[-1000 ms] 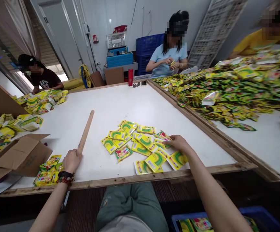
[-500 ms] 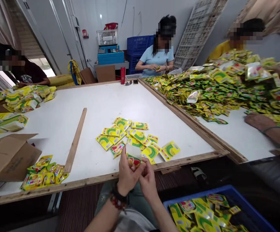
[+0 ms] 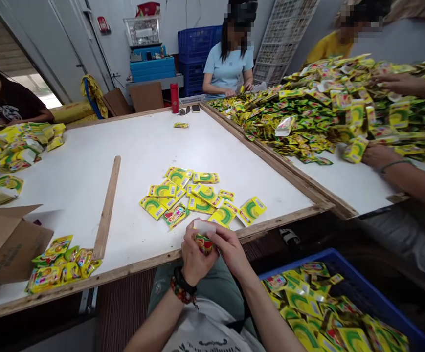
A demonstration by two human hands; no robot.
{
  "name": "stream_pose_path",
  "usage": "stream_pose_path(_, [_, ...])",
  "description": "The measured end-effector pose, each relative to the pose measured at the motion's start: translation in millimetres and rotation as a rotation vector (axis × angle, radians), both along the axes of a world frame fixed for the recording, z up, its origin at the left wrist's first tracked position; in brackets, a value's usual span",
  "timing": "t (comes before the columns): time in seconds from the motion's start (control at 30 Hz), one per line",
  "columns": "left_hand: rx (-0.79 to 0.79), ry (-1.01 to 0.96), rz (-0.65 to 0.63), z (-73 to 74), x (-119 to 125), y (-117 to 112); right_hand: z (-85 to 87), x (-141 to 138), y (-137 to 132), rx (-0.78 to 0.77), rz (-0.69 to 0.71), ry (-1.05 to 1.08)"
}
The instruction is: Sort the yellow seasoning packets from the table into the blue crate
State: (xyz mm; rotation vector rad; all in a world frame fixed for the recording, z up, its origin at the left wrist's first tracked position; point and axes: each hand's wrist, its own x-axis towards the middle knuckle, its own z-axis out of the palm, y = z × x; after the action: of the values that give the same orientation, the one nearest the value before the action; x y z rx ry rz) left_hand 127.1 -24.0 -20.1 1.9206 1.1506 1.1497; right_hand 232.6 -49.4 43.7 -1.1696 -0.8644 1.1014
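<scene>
My left hand, with beads and a dark band at its wrist, is closed round a small red, green and yellow packet just over the table's front edge. A white flap stands up from the packet's top. The fingers of my right hand pinch the packet near that flap; their tips are partly hidden. Just beyond my hands lies a loose heap of flat yellow-and-green packets on the white table. One packet in it shows a red and green face.
A blue crate of packets stands low at right. At left are a cardboard box, shiny packets and a wooden strip. Behind the right-hand divider rises a large packet pile. Co-workers sit around the table.
My right hand has moved up to the white flap. A single yellow packet now lies at the table's far side, near the red bottle. A co-worker's hand at right now holds a packet. The view has shifted.
</scene>
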Motion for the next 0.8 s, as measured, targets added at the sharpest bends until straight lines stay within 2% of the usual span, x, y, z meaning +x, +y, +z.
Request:
stream_pose_path(0.07, [-0.013, -0.029, -0.054, 9.8, 0, 3, 6.4, 3, -2, 0.072, 0.05, -0.204])
stream_pose_path(0.17, [-0.102, 0.058, -0.131, 16.0, -1, 5, 9.0, 5, -2, 0.083, -0.026, -0.371])
stream_pose_path(0.23, [-0.142, 0.128, -0.121, 14.0, -2, 5, 7.4, 4, 0, 0.048, -0.099, -0.397])
stream_pose_path(0.3, [-0.141, 0.154, -0.095, 10.5, -3, 4, 5.7, 3, 1, 0.034, -0.098, -0.414])
stream_pose_path(0.47, [-0.143, 0.155, -0.082, 8.2, -3, 6, 2.5, 8, -1, 0.113, 0.082, -0.476])
stream_pose_path(0.6, [-0.15, 0.181, -0.114, 13.1, -2, 3, -3.3, 6, -3, 0.158, 0.098, -0.506])
stream_pose_path(0.67, [-0.137, 0.185, -0.188, 20.3, -3, 2, -3.9, 4, -8, 0.186, 0.079, -0.533])
stream_pose_path(0.7, [-0.119, 0.185, -0.265, 25.5, -5, 3, -3.4, 6, -13, 0.198, 0.072, -0.56])
stream_pose_path(0.77, [-0.04, 0.218, -0.453, 38.5, -13, 15, -2.1, 21, -34, 0.171, 0.049, -0.65])
stream_pose_path(0.8, [0.017, 0.261, -0.516, 45.5, -18, 27, -2.3, 34, -50, 0.108, 0.02, -0.718])
